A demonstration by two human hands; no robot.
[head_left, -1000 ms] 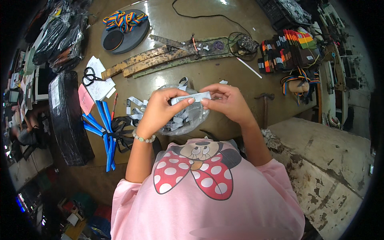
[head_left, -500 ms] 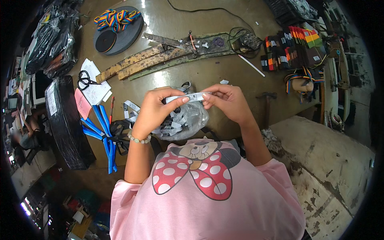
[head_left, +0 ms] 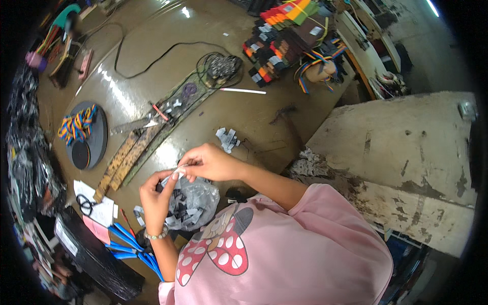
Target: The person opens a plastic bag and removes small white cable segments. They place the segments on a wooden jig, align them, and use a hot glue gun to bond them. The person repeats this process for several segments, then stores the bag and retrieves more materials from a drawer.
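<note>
Both hands meet over a clear plastic bag (head_left: 206, 195) that holds several white-and-black label strips (head_left: 190, 216). My left hand (head_left: 156, 197), with a beaded bracelet at the wrist, pinches a white label strip (head_left: 179, 173) between thumb and finger. The fingers of my right hand (head_left: 212, 161) are closed on the other end of that strip. Most of the strip is hidden by the fingertips. Beyond my right hand, a small heap of loose labels (head_left: 227, 139) lies on the table.
Metal-and-wood bars (head_left: 122, 161) run diagonally across the table (head_left: 168, 61). Left are a grey webbing roll (head_left: 99, 127), rainbow cord (head_left: 77, 124), black scissors (head_left: 85, 203), papers (head_left: 104, 209), blue straps (head_left: 124, 239) and a black wrapped package (head_left: 96, 256). A hammer (head_left: 287, 119) and stacked colourful straps (head_left: 274, 48) lie right.
The view has turned, so the table appears rotated. My hands have come closer together and the strip shows less between them. The loose label heap, mostly hidden before, now shows.
</note>
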